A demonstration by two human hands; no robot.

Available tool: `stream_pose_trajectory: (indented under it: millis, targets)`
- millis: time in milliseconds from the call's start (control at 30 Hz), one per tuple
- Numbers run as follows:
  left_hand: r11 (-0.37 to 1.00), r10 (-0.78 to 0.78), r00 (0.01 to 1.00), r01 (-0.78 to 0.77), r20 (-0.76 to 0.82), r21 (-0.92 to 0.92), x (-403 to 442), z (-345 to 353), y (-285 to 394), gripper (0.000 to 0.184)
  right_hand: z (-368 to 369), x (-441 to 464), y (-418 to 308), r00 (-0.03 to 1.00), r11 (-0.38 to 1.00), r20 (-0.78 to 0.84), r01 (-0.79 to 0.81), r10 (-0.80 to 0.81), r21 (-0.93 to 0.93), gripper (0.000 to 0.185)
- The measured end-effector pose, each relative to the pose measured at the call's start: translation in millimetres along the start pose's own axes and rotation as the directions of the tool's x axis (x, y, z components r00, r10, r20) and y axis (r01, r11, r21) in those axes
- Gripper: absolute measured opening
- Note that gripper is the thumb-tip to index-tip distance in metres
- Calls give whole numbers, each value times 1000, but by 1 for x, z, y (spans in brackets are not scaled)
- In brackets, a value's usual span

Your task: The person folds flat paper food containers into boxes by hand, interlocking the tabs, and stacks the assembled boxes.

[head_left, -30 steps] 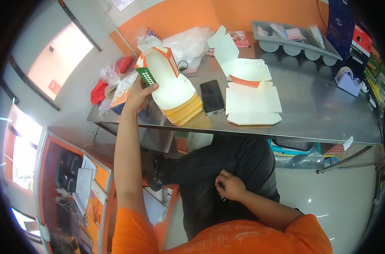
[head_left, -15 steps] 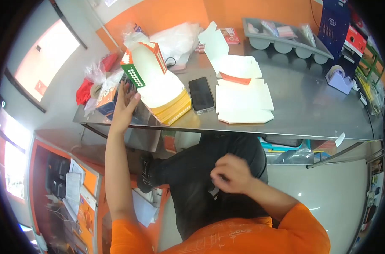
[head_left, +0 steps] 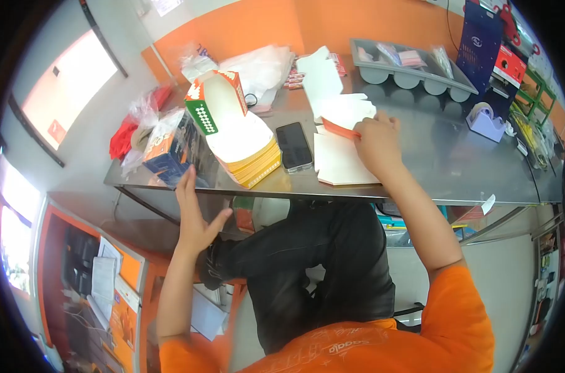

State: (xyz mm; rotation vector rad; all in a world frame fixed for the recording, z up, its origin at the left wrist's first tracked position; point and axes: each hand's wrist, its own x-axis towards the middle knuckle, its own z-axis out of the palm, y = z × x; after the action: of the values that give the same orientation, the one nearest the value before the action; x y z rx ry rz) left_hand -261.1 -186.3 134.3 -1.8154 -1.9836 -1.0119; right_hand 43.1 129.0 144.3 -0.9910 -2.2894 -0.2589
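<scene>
At the table's front edge, my left hand is open, thumb and fingers apart and nothing in it. The nearest thing to it is a blue and orange box. My right hand has its fingers closed on the right side of a partly folded paper food box, white inside with a red-orange edge. This hand covers part of the box's right half. Left of it lies a black phone. Beyond the phone, a stack of flat yellow-edged cartons carries a part-raised green and orange carton.
A grey tray of small packets stands at the back right. A lilac tape dispenser is on the right of the metal table. White plastic bags lie at the back, and a red bag at the left.
My right hand has moved up from above my lap to the paper food box and closed on it. My left hand has come down, away from the carton stack, to the table edge.
</scene>
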Motion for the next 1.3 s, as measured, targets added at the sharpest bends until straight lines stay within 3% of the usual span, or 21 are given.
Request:
stream_pose_trajectory:
  millis: [167, 233, 300, 433, 500, 567, 600, 633, 667, 700, 767, 800, 867, 900, 967, 1033, 1100, 1167, 1233, 1300]
  targets:
    - [998, 69, 994, -69, 86, -13, -50, -6, 22, 109, -35, -27, -19, 973, 992, -231, 38, -9, 123, 4]
    - [994, 70, 996, -65, 60, -88, -67, 0, 37, 107, -42, -39, -28, 923, 983, -382, 111, -47, 148, 4]
    - [988, 75, 995, -66, 62, -141, -83, 2, 51, 107, -52, -53, -42, 906, 973, -423, 123, -29, 196, 9]
    - [953, -31, 999, 33, 11, -300, -106, 7, 77, 114, -84, -95, -77, 916, 892, -376, 284, -143, 352, 14]
    - [889, -117, 992, 85, -43, -449, -115, 10, 89, 124, -86, -128, -100, 899, 809, -315, 418, -303, 414, 17]
    - [812, -159, 979, 58, -125, -580, -120, 10, 98, 140, -83, -160, -119, 834, 678, -287, 551, -472, 486, 29]
    - [758, -139, 969, -29, -205, -651, -116, 5, 105, 143, -80, -174, -129, 793, 594, -276, 595, -543, 541, 36]
    - [696, -122, 950, -125, -288, -707, -113, 4, 109, 146, -85, -181, -144, 785, 501, -243, 566, -569, 655, 37]
    - [700, -133, 953, -104, -273, -706, -124, 2, 106, 159, -83, -190, -153, 761, 446, -207, 552, -614, 705, 37]
    - [584, -179, 957, -82, -227, -808, -129, -4, 113, 156, -78, -199, -160, 734, 393, -171, 527, -657, 753, 37]
    - [510, -348, 921, 28, -177, -860, -131, -17, 130, 111, -72, -214, -171, 701, 364, -149, 526, -698, 769, 32]
    - [528, -452, 886, 175, -100, -831, -138, -16, 129, 91, -69, -218, -174, 687, 350, -136, 518, -714, 780, 30]
    - [501, -651, 757, 473, 44, -725, -155, -11, 121, 51, -65, -220, -180, 689, 261, -131, 434, -712, 862, 30]
    - [468, -686, 727, 476, 35, -745, -157, -7, 119, 40, -64, -220, -183, 695, 217, -128, 387, -708, 896, 30]
    - [401, -745, 667, 478, 26, -781, -155, 3, 113, 21, -70, -207, -174, 865, 272, -122, 283, -488, 920, 30]
    - [333, -756, 648, 509, 98, -793, -164, 11, 102, 25, -59, -199, -156, 970, 375, -108, 185, -218, 908, 33]
    - [246, -757, 620, 565, 208, -788, -176, 17, 98, 24, -40, -193, -149, 996, 396, 81, -64, -25, 916, 48]
    - [169, -733, 604, 608, 313, -776, -176, 22, 101, 24, -23, -188, -149, 915, 138, 400, -389, -58, 911, 62]
    - [147, -667, 628, 638, 401, -756, -178, 29, 96, 24, -11, -186, -155, 806, -244, 570, -591, -158, 769, 57]
    - [134, -639, 614, 682, 464, -719, -177, 30, 95, 28, -1, -183, -159, 758, -172, 630, -652, -167, 739, 49]
